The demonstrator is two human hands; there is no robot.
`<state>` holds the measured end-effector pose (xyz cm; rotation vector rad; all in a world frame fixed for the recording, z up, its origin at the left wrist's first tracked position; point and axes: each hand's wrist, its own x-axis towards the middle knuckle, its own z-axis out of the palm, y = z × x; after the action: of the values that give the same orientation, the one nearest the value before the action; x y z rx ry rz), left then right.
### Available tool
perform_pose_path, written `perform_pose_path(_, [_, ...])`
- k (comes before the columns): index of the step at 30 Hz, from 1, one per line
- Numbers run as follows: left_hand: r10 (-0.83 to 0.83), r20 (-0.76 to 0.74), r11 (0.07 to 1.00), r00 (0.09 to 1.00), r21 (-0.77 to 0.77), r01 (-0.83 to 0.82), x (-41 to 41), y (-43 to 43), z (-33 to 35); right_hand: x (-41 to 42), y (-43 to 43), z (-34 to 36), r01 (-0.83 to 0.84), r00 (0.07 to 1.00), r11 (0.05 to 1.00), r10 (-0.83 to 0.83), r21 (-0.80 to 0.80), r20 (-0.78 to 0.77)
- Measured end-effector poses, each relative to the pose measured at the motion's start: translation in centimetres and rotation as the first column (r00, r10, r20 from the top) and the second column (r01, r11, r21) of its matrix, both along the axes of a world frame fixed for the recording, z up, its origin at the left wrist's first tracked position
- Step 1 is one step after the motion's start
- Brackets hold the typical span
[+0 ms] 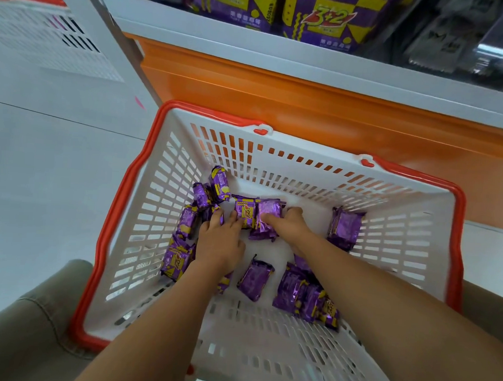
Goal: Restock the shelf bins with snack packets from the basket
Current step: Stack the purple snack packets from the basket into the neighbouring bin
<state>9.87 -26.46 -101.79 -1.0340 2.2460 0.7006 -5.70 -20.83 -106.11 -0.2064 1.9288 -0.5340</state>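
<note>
A white slotted basket with a red rim stands on the floor below me. Several purple and yellow snack packets lie scattered on its bottom. Both my hands reach down into it. My left hand lies over the packets at the left, its fingers curled round a packet in the middle. My right hand grips a purple packet right beside it. Another packet lies alone at the right, and one lies between my forearms.
An orange shelf base rises just behind the basket, with a white shelf edge above it holding large purple and yellow snack bags. A second white basket sits at the upper left. My knees frame the basket at both sides.
</note>
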Motion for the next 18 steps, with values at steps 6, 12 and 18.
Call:
perform_pose_path(6, [-0.012, -0.001, 0.999, 1.000, 0.039, 0.012, 0.1, -0.1, 0.3, 0.0, -0.7, -0.8, -0.017, 0.999, 0.999, 0.016, 0.030, 0.043])
perform_pose_path(12, [0.122, -0.128, 0.992, 0.984, 0.042, -0.118, 0.3, 0.0, 0.7, 0.7, -0.2, 1.5, 0.079, 0.989, 0.996, -0.073, -0.037, 0.129])
perform_pose_path(18, [0.061, -0.509, 0.997, 0.858, 0.075, -0.027, -0.2, 0.5, 2.8, -0.5, -0.1, 4.8, 0.183, 0.922, 0.978, -0.135, -0.100, 0.362])
